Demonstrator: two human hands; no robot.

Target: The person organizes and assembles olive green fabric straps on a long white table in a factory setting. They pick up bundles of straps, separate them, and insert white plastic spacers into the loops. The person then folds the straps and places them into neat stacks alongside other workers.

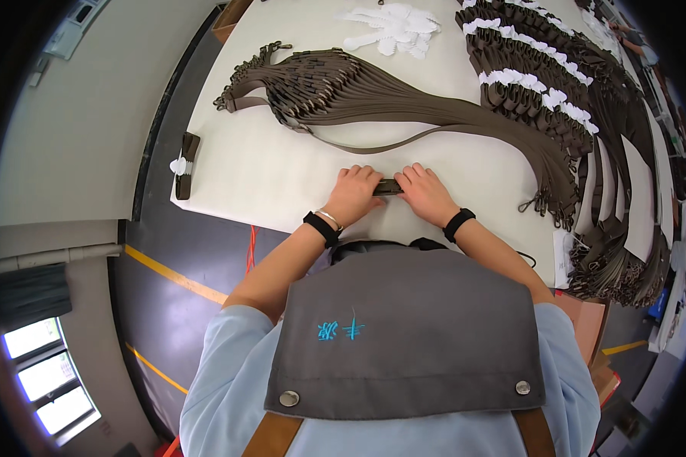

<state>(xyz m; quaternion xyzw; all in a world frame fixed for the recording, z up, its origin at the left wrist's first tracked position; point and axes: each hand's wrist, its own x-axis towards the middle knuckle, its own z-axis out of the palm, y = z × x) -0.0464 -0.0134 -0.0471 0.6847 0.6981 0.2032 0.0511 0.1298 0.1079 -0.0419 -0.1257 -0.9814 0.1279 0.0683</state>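
At the near part of the white table (282, 171), both my hands grip a short folded dark brown strap (389, 187), one at each end. My left hand (354, 193) closes over its left end. On the right end my right hand (427, 194) has its fingers bent round it. Only the middle of the folded strap shows between the hands; the rest lies under my fingers. Beyond them a large bundle of dark brown straps (404, 103) with metal hooks stretches across the table. One strap (373, 150) loops out from its near side.
A folded strap with a white tag (184, 166) lies at the table's left edge. White paper pieces (396, 29) are heaped at the far side. Rows of folded straps with white tags (533, 84) and hanging strap bundles (625, 251) fill the right. A cardboard box (587, 324) stands below right.
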